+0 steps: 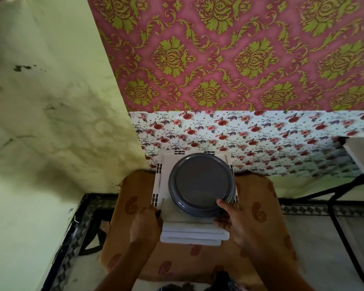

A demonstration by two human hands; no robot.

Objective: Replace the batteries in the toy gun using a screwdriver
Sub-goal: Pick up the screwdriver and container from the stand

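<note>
Dark thing point(220, 278): at 6 o'clock, on the lower edge of the view, black and partly cut off. It may be the toy gun, but I cannot tell. No gun and no batteries show plainly anywhere.
Lap point(177, 255): orange-brown cloth with paisley marks, under both arms.
Left grip point(145, 222): at 7 o'clock of the plate, fingers curled around the screwdriver, so it is grasping the tool.
Screwdriver point(160, 207): thin, with a dark handle in the fingers and a short metal shaft that points toward 12 o'clock, just beside the left edge of the boards.
Right grip point(229, 219): at 5 o'clock of the plate, thumb on the rim and the other fingers at the edge below. I judge it is grasping the plate.
Boards point(193, 233): white flat pieces in a stack, under the near side of the plate.
Plate point(201, 183): grey, round and empty, lying flat on the surface.
Surface point(162, 177): a white crate top with slotted sides, which carries the plate and boards.
Wall cloth point(261, 139): white with red flowers, at 12 o'clock behind the crate.
Step in hand: probably preparing the work place, with the tool already taken.
How to do it well: hold the plate level and set it in easy reach, so that screws can go in it and not roll away. Keep the screwdriver tip pointing away from the other hand. Bring the gun onto the surface before opening it.
</note>
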